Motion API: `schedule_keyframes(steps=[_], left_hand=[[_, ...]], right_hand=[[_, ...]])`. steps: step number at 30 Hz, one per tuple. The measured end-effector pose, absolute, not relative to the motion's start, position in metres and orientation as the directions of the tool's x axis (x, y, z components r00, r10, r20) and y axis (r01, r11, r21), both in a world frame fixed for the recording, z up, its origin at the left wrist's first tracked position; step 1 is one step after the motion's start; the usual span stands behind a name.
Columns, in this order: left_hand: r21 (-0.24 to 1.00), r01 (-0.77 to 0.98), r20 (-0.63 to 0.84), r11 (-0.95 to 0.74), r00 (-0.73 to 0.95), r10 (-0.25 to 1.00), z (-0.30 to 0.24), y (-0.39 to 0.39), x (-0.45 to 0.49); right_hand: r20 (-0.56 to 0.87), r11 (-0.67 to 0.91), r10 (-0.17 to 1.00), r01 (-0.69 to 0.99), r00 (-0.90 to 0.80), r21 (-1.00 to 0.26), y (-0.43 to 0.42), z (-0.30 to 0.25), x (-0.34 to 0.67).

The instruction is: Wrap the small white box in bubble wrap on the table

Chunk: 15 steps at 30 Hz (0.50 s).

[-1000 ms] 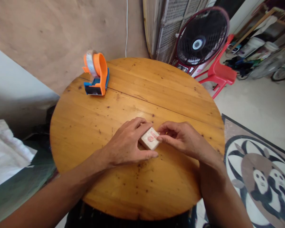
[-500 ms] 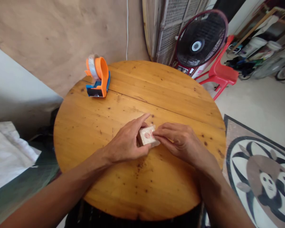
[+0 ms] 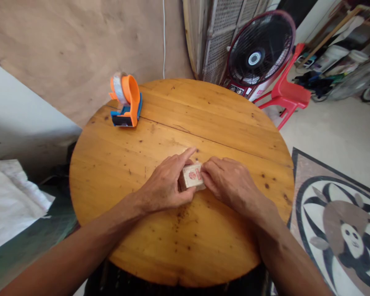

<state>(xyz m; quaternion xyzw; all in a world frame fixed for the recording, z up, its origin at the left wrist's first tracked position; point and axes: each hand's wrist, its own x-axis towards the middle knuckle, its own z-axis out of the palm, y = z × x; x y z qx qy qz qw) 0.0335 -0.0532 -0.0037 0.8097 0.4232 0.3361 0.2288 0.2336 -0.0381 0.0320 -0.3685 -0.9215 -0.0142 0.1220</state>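
Since the first frame the right hand (image 3: pixel 231 176) has closed in on the small pale box (image 3: pixel 191 176), its fingertips now gathered over the right end, while the left forefinger has lifted off the top and the left thumb has come in against the near edge.

The left hand (image 3: pixel 165 183) has its grip around the left side of the box, thumb in front and the other fingers partly hidden behind. The right grip is pressed together at the other end; whether it pinches the box itself or something thin on it, I cannot tell. The box sits between the two hands, over the middle of the round wooden worktop (image 3: pixel 185 242).

The likeliest trouble is the box twisting or slipping out if the right fingers tug harder than the left hand's light hold can resist; squeezing too tightly could dent its sides, if it is card.

The box top bears a round red mark and a strip of red print, too small to read. Farther off, an orange and blue tape dispenser (image 3: pixel 131 91) shows no readable brand, and the labels low on the fan (image 3: pixel 259 43) are illegible.
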Motion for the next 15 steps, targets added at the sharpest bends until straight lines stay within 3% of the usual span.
schedule_keyframes(steps=[4, 8, 15], left_hand=[[0.716, 0.476, 0.314, -0.511, 0.435, 0.844, -0.004, -0.052, 0.031], [0.792, 0.392, 0.272, -0.468, 0.459, 0.846, -0.005, -0.05, 0.029], [0.801, 0.398, 0.249, -0.447, 0.459, 0.853, -0.006, -0.05, 0.028]], right_hand=[[0.261, 0.666, 0.746, 0.7, -0.613, -0.258, -0.031, 0.03, 0.242], [0.264, 0.624, 0.767, 0.586, -0.585, -0.516, -0.032, 0.037, 0.248], [0.155, 0.614, 0.725, 0.528, -0.671, -0.587, -0.032, 0.036, 0.246]])
